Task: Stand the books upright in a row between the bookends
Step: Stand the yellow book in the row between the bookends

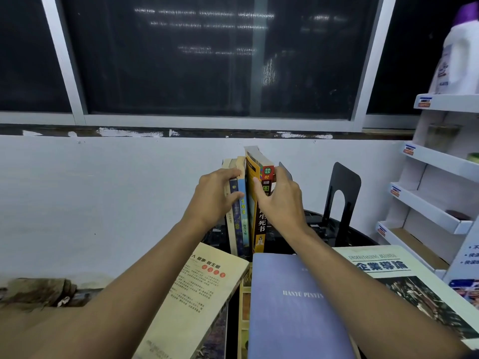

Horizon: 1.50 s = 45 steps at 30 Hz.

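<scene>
**Clerk:** Entry one, the standing books?

**Me:** Three thin books (239, 224), long axis vertical, spines towards me. They are pressed side by side, directly under my left hand (217, 195). One thick book (261, 224) stands touching them on the right. It is taller and near upright, with its spine also towards me.

**Clerk:** Hands?

**Me:** Both arms reach forward, wrists raised. My left fingers curl over the thin books' top edge with the thumb on their spines, gripping them. My right hand (281, 203) clasps the thick book, thumb on its near face and fingers wrapped behind.

**Clerk:** Bookends?

**Me:** One black bookend (284, 169) is just behind my right fingertips. A second bookend (343, 193) stands upright, well to the right of that hand, on the dark table (363, 237).

**Clerk:** Lying flat?

**Me:** A cream book (199, 301) lies below my left forearm and a blue book (285, 307) below my right. A business book (404, 278) lies beyond it to the right.
</scene>
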### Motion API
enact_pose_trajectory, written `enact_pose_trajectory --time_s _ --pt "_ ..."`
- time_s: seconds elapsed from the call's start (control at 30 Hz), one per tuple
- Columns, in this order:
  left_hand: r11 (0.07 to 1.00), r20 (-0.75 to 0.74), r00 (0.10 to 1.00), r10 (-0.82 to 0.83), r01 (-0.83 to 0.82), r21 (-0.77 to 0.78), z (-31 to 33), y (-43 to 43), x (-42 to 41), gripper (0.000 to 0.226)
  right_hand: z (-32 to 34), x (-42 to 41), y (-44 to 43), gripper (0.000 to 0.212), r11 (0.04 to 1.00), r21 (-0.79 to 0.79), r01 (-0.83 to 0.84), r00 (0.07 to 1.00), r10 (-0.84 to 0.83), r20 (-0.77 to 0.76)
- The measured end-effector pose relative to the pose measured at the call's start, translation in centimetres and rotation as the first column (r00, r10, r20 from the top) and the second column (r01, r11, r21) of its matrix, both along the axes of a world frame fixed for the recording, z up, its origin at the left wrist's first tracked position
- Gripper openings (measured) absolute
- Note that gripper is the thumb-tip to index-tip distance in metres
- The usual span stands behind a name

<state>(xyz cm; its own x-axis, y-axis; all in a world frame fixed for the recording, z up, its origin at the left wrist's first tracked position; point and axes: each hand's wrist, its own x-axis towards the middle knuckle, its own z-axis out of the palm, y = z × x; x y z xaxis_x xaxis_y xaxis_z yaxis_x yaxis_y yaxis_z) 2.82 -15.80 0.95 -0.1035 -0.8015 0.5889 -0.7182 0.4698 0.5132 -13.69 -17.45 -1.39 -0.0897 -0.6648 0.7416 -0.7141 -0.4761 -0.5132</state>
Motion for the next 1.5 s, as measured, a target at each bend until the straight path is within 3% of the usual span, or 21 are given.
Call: enact_pose_trajectory --time_s 0.1,0.2,0.27,0.47,1.03,1.3,1.5 --pt "1.000 0.013 1.000 0.006 -0.006 0.002 0.0 0.0 -0.1 0.052 0.1 -0.7 0.7 0.058 0.993 0.020 -0.119 0.992 0.120 -0.032" --pt "1.000 0.009 1.000 0.002 -0.002 0.005 0.0 0.0 0.0 0.053 0.1 -1.5 1.0 0.062 0.981 0.063 -0.185 0.977 0.190 -0.099" --pt "1.000 0.007 1.000 0.000 0.000 0.008 0.0 0.1 0.0 0.053 0.5 -2.3 1.2 0.062 0.963 0.136 -0.232 0.962 0.248 -0.114" --pt "1.000 0.015 1.000 0.006 -0.006 0.013 0.2 0.0 -0.2 0.052 2.0 -4.1 1.6 0.099 0.829 0.423 -0.365 0.883 0.452 -0.124" --pt "1.000 0.000 1.000 0.016 -0.016 -0.017 -0.3 0.3 -0.3 0.051 2.3 -2.2 1.4 0.100 0.846 0.413 -0.336 0.883 0.436 -0.175" --pt "0.994 0.084 0.994 -0.070 0.063 0.088 0.2 1.7 -0.3 0.061 2.7 -3.7 2.5 0.108 0.848 0.458 -0.266 0.863 0.421 -0.279" --pt "0.994 0.095 0.991 -0.093 0.088 0.064 -0.3 4.5 0.1 0.062 2.4 -7.5 5.0 0.080 0.851 0.499 -0.165 0.863 0.369 -0.344"
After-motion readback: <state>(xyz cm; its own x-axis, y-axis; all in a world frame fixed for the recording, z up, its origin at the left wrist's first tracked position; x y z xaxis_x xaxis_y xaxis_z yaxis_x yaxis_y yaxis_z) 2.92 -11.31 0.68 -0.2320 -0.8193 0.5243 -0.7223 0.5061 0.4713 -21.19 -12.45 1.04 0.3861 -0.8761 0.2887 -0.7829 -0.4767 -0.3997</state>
